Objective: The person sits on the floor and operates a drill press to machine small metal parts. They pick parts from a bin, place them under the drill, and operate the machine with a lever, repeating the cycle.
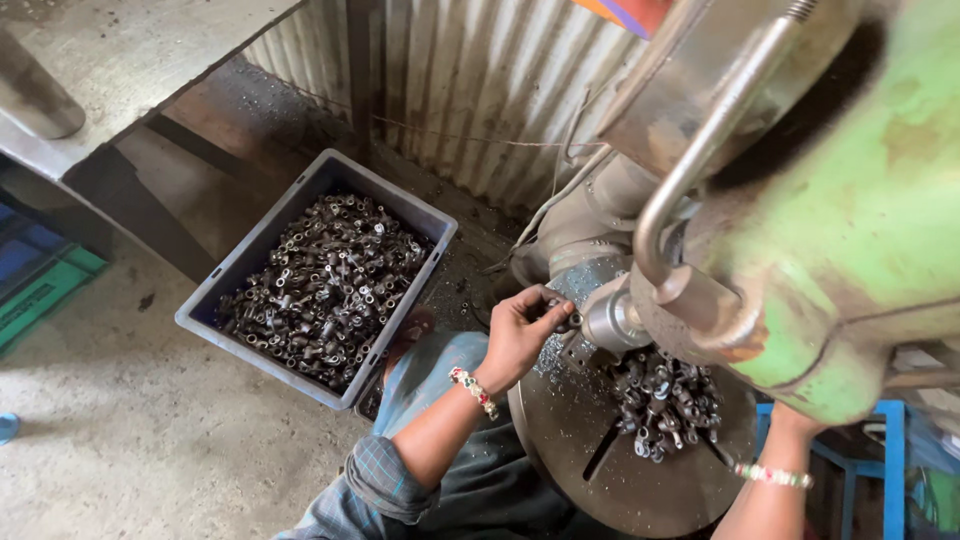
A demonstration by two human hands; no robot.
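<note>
Left hand [522,330] pinched a small dark metal fitting [566,320] against the spindle [612,320] of a green drill press [850,230], lining it up, while the right hand, hidden behind the machine, could not be judged; loose fittings [668,400] waited on the round surface [590,470], more in a grey crate [262,245].

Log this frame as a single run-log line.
left hand: holds small metal part at machine spindle | right hand: hidden behind green machine | loose parts pile on round table | grey crate full

Green machine head [860,230] overhangs the round table [600,470], crowding access.
</note>
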